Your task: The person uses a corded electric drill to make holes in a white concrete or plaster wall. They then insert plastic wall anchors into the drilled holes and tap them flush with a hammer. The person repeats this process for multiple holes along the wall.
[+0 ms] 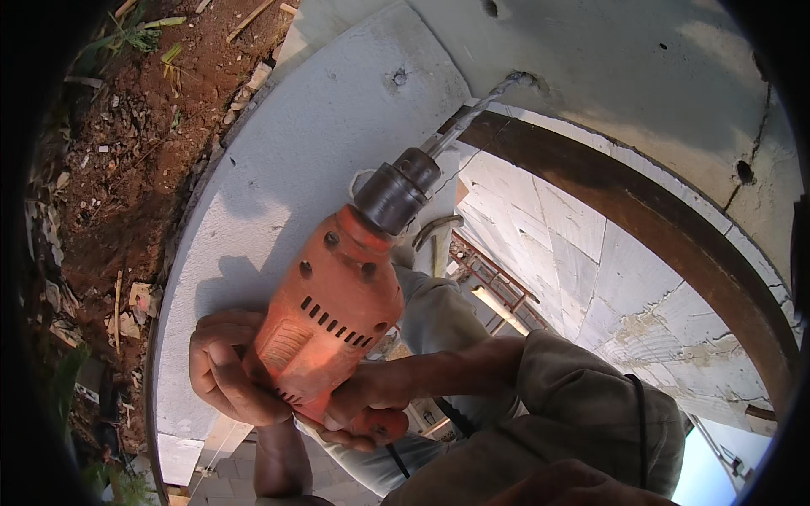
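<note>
A person's drab sleeve point(591, 388) comes in from the near right, its right forearm point(464, 368) stretched almost level toward the left, as the right hand point(367, 409) wraps the handle of an orange power drill point(333, 295) at the centre of the scene. The left hand point(236, 371) clasps the drill's rear left side, knuckles bent, its wrist rising from below; some fingers are tucked out of sight, and the trigger is hidden. Beyond the black chuck point(398, 191), a long masonry bit point(472, 118) points far and right to a hole point(526, 79) in a grey concrete face point(607, 76); how deep its tip sits is hard to tell. A pale block ledge point(321, 126) runs along the left, a brown beam point(641, 194) stretches right, and farther off at left lies red soil point(135, 194), cut off by the dark rim.
</note>
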The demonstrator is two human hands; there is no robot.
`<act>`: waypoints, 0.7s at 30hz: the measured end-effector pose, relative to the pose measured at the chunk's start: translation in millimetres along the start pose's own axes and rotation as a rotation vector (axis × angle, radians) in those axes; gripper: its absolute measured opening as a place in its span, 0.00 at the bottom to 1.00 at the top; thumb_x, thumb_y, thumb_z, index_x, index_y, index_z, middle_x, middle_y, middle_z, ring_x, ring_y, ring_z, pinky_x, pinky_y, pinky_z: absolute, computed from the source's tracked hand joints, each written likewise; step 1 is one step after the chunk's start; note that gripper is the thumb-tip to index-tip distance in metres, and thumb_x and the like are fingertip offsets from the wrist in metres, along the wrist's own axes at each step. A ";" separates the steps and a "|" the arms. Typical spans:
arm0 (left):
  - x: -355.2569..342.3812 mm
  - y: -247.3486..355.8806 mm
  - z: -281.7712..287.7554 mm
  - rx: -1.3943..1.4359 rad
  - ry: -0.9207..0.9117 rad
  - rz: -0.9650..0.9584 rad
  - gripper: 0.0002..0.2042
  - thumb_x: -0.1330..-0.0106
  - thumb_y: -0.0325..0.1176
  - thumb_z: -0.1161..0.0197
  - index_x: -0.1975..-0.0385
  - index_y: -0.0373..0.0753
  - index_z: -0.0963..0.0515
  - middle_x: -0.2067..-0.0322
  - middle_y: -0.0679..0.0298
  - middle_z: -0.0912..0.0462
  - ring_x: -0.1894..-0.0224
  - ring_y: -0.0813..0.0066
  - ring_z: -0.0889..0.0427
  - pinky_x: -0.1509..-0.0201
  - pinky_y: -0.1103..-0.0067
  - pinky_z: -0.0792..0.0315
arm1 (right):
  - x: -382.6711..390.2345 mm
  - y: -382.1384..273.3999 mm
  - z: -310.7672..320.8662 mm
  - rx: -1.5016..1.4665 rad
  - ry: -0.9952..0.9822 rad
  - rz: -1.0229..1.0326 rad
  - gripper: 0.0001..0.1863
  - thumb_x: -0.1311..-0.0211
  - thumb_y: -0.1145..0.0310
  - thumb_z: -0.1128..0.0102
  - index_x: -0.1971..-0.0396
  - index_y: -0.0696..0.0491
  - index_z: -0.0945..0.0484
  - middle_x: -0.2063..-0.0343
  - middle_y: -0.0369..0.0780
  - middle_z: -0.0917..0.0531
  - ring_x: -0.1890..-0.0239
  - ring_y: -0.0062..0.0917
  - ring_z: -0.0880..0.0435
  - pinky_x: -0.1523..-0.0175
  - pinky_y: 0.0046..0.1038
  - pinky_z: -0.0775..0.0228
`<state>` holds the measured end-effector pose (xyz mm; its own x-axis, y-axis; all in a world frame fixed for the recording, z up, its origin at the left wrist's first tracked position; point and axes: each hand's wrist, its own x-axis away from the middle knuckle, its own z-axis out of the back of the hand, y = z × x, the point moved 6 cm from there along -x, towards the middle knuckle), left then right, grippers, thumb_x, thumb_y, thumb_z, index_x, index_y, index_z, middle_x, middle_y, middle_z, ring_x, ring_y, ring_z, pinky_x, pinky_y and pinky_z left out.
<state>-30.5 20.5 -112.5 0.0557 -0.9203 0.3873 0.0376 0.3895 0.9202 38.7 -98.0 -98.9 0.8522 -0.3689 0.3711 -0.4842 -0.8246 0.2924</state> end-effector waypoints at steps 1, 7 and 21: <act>0.1 -1.1 -1.2 0.008 0.006 0.023 0.17 0.29 0.38 0.53 0.76 0.32 0.30 0.74 0.53 0.24 0.71 0.69 0.26 0.63 0.73 0.31 | -0.2 1.8 1.7 -0.005 0.028 -0.007 0.12 0.50 0.67 0.44 0.68 0.60 0.27 0.81 0.45 0.23 0.85 0.31 0.22 0.81 0.31 0.30; -2.9 -6.9 -0.3 0.174 -0.038 0.021 0.14 0.27 0.33 0.51 0.72 0.29 0.26 0.72 0.53 0.20 0.69 0.72 0.23 0.61 0.77 0.29 | -1.7 -6.2 1.3 -0.068 0.002 0.075 0.17 0.47 0.65 0.43 0.60 0.61 0.29 0.79 0.46 0.22 0.87 0.32 0.22 0.81 0.32 0.28; 75.5 40.0 80.5 -0.016 -0.296 0.223 0.19 0.30 0.41 0.36 0.52 0.28 0.18 0.66 0.53 0.14 0.62 0.74 0.17 0.58 0.80 0.24 | -16.7 100.5 -39.9 -0.159 -0.079 0.137 0.28 0.37 0.52 0.44 0.53 0.65 0.29 0.77 0.46 0.22 0.87 0.29 0.20 0.86 0.27 0.27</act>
<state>-105.1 -36.4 -42.0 -0.2268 -0.7825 0.5798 0.0727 0.5801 0.8113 -32.1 -157.6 -40.6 0.7860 -0.5107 0.3484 -0.6166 -0.6887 0.3815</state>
